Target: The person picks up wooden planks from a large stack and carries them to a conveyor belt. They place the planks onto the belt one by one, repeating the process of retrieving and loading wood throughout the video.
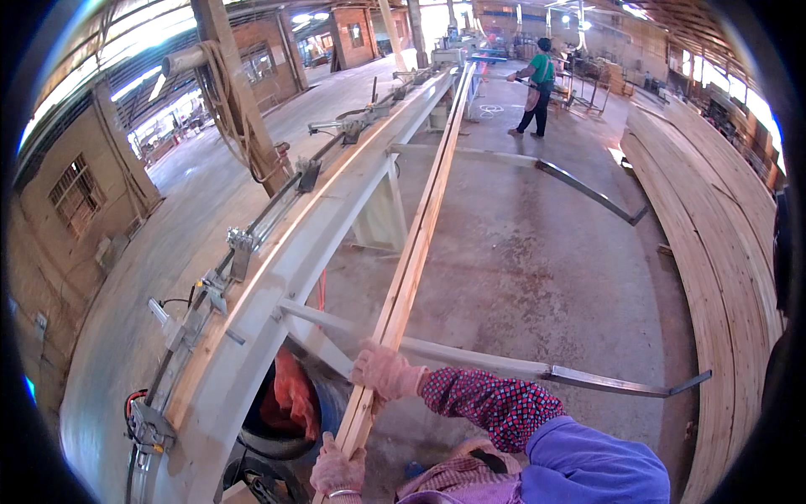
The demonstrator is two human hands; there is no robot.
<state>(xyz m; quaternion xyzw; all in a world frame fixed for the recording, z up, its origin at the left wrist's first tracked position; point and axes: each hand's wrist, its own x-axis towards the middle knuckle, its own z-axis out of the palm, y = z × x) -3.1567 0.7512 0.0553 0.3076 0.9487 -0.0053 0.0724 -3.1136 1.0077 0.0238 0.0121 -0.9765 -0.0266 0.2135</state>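
Two long, narrow wooden boards lie side by side, running from my hands far forward along a pale metal machine frame. My right hand, in a pinkish work glove, is closed over the boards from the right, with its thumb side hidden. Nearer to me, my gloved left hand grips the same boards close to their near end. A patterned sleeve covers my right forearm. The boards rest across metal support arms that stick out from the frame.
Clamps line the frame, where another wooden strip lies. Below it, a dark bin holds a reddish cloth-like thing. Long planks are stacked at the right. A co-worker in green stands far ahead. A post carries hoses.
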